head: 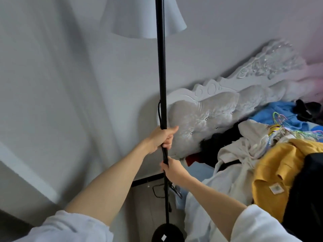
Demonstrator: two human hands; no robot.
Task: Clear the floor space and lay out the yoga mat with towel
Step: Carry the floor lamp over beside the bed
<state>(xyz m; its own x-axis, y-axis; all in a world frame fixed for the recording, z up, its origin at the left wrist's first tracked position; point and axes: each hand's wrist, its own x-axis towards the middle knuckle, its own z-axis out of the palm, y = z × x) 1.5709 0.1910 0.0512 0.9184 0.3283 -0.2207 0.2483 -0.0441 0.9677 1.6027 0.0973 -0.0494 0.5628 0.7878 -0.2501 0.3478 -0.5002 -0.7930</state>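
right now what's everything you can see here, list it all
tall black metal floor lamp pole: one, black, centre, upright, gripped by both hands
pale fabric lampshade: one, whitish, top of pole
round black lamp base: one, bottom centre
black power cord: one, runs along the pole
white carved padded headboard: one, against the wall, right
yellow garment: one, on the clothes pile, right
blue garment: one, behind the pile
white garment: one, mid pile
coloured wire hangers: several, on the pile
left hand: higher on pole
right hand: lower on pole
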